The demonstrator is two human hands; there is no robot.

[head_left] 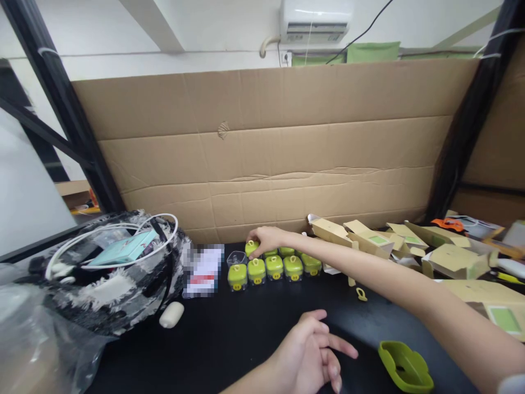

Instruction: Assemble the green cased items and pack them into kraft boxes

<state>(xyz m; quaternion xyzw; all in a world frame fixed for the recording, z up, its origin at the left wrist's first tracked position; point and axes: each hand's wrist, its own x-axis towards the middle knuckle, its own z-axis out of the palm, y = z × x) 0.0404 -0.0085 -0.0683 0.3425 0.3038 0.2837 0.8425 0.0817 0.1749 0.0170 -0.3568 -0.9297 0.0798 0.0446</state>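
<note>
My right hand (266, 238) reaches far forward across the black table (229, 339) and its fingers close on a small green-lidded container (251, 248) at the left end of the back row. Several more green-lidded clear containers (274, 267) stand in two rows beside it, and an open clear container without a lid (236, 258) sits just left. My left hand (314, 350) rests near the front of the table, fingers loosely spread, holding nothing. A green lid-like piece (405, 365) lies to its right. A small yellow loop (361, 295) lies under my right forearm.
A large cardboard sheet (270, 148) walls off the back. Flattened and folded tan boxes (410, 241) pile up at the right. A black-and-white bag (110, 273) with a white cable and teal box sits at left, with a white pebble-shaped object (171, 314) and a card (203, 270) beside it.
</note>
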